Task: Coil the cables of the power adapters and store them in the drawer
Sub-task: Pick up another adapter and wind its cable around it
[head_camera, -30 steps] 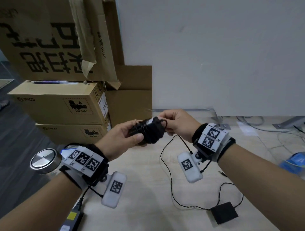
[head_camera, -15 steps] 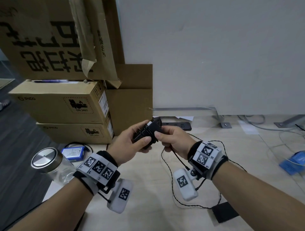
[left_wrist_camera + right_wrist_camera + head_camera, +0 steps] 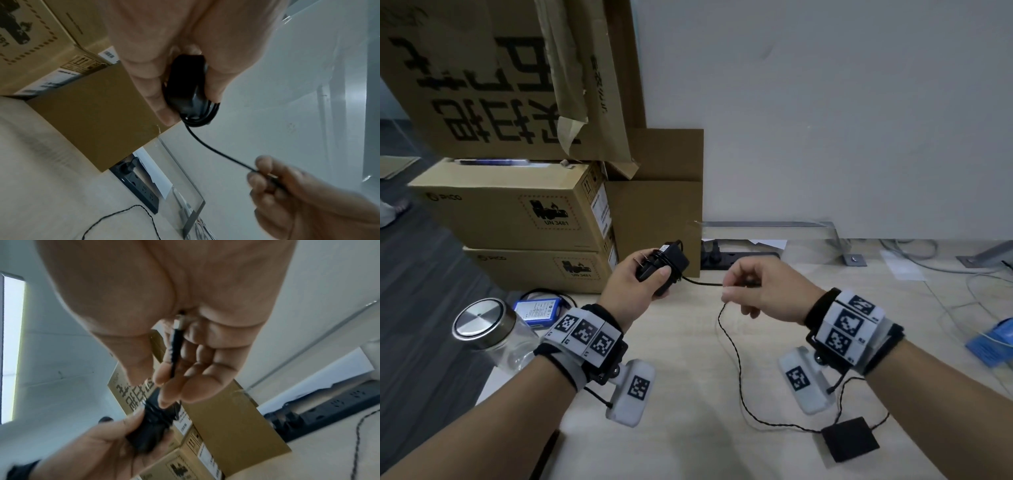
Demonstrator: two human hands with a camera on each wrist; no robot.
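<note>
Both hands work above the desk (image 3: pixel 688 394): the left hand (image 3: pixel 635 291) grips the wrapped adapter (image 3: pixel 666 267), the right hand (image 3: pixel 763 291) pinches its cable end (image 3: pixel 702 282). If that pinch slackens, the wraps could spring loose.

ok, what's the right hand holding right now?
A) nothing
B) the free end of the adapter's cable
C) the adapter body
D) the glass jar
B: the right hand pinches the free end of the cable, pulled out from the adapter that the left hand grips with cable already wound round it.
</note>
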